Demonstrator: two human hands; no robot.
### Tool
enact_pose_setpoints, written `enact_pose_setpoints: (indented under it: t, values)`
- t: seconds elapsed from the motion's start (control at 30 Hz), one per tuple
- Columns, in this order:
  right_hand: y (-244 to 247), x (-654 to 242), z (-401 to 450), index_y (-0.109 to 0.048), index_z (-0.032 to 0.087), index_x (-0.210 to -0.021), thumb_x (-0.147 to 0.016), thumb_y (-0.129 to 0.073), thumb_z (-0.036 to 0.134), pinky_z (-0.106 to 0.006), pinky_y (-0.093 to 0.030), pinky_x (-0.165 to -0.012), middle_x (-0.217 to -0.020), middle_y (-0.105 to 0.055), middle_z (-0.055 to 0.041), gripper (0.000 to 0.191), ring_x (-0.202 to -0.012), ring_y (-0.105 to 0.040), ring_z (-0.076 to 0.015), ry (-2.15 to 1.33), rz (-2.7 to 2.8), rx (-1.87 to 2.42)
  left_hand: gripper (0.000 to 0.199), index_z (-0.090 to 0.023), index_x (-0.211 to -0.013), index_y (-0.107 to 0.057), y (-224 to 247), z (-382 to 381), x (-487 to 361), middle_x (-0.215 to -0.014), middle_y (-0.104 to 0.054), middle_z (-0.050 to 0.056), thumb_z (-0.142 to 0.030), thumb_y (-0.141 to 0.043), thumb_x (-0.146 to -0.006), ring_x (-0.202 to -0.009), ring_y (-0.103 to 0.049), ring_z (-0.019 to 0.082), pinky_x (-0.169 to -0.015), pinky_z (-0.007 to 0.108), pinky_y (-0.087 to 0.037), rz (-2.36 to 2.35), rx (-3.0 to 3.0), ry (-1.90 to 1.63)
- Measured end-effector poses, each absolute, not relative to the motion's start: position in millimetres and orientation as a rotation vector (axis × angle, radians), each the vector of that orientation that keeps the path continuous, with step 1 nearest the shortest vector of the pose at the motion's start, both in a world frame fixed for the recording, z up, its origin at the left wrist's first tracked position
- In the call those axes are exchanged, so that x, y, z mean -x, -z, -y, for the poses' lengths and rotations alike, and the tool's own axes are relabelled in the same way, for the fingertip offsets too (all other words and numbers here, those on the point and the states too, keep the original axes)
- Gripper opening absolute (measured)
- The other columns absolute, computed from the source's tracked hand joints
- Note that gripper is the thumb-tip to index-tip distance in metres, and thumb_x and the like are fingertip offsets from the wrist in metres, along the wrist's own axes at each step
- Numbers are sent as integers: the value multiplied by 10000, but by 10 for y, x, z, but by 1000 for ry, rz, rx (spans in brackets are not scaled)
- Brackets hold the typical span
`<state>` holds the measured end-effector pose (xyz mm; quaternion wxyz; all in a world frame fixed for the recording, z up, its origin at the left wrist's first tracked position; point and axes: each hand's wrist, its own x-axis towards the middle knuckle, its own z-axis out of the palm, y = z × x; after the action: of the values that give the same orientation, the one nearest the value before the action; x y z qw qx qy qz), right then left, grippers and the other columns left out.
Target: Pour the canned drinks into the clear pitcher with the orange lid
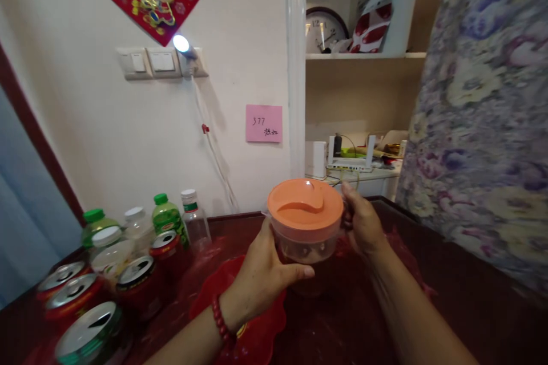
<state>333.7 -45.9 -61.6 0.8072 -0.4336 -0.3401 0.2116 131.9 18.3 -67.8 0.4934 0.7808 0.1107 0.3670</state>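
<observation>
A clear plastic pitcher (310, 249) with an orange lid (295, 199) is held up in front of me, above the dark red table. My left hand (268, 268), with a red bead bracelet (219, 316) on the wrist, wraps around the pitcher's left side, thumb across its front. At the right side, my right hand (363, 219) grips the handle, which its fingers mostly hide. Below and behind my left forearm lies a red scalloped tray (265, 331), partly covered by that arm.
Several opened drink cans (141, 285) and several capped bottles (197, 225) crowd the table's left side. A white router (351, 162) sits in the shelf unit behind. A floral curtain (483, 125) hangs at right; a lit plug-in lamp (182, 44) is on the wall.
</observation>
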Motion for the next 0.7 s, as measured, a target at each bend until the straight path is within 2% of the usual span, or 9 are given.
enact_pose_setpoints:
  t: [0.13, 0.2, 0.33, 0.6, 0.7]
  values:
    - [892, -3586, 360, -406, 184, -628, -1023, -652, 550, -154, -239, -358, -510, -313, 104, 592, -368, -274, -65, -570, 699, 991, 914, -208, -1420, -396, 895, -234, -1465, -1441, -564, 126, -190, -909, -663, -1329, -531, 314, -1140, 487, -402, -278, -1850, -827]
    - [1011, -3666, 320, -438, 168, -663, -1088, -609, 459, -146, -250, -357, -537, -336, 102, 542, -372, -291, -62, -618, 679, 1016, 910, -200, -1414, -399, 958, -244, -1505, -1450, -554, 132, -185, -902, -656, -1336, -525, 313, -1150, 483, -390, -298, -1843, -810]
    - [1168, -3766, 275, -505, 146, -736, -1106, -609, 396, -137, -289, -362, -584, -387, 91, 459, -389, -334, -60, -659, 652, 1043, 887, -185, -1405, -400, 1020, -266, -1560, -1463, -539, 145, -217, -884, -662, -1341, -521, 319, -1148, 483, -396, -309, -1824, -785]
    - [1246, -3848, 235, -538, 138, -778, -1113, -596, 415, -138, -307, -364, -602, -416, 83, 438, -394, -357, -61, -689, 652, 1068, 861, -191, -1416, -419, 970, -286, -1571, -1467, -558, 149, -264, -860, -680, -1313, -562, 324, -1120, 473, -444, -390, -1959, -695]
    - [1270, -3848, 240, -534, 141, -773, -1111, -596, 425, -141, -306, -366, -596, -409, 86, 445, -393, -354, -63, -680, 650, 1072, 908, -203, -1462, -408, 840, -319, -1459, -1534, -496, 150, -273, -843, -668, -1414, -464, 337, -1196, 523, -338, -451, -2099, -662]
